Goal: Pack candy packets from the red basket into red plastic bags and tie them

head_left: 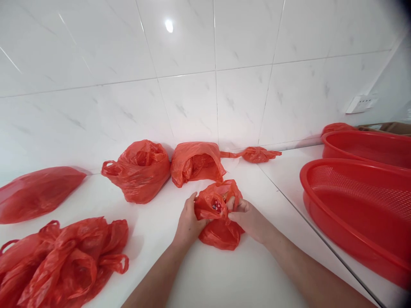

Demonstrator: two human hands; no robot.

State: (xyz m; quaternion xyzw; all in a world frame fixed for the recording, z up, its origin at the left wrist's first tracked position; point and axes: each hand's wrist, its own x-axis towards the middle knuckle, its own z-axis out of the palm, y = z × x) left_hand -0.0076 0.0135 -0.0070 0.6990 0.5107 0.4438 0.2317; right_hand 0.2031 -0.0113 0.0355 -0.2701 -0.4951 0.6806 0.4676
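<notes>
A small red plastic bag (220,233) sits on the white counter (224,278) in front of me. My left hand (187,222) grips its left rim with closed fingers. My right hand (245,216) pinches the right rim, pulling the mouth apart. Something small and speckled red and white shows inside the opening.
Several more red plastic bags lie around: two full ones (141,169) (195,162) at the wall, a knotted one (257,154), a long one (35,192) at far left, a crumpled heap (64,261) at near left. Two red plastic strainer basins (356,205) (369,147) stand on the right.
</notes>
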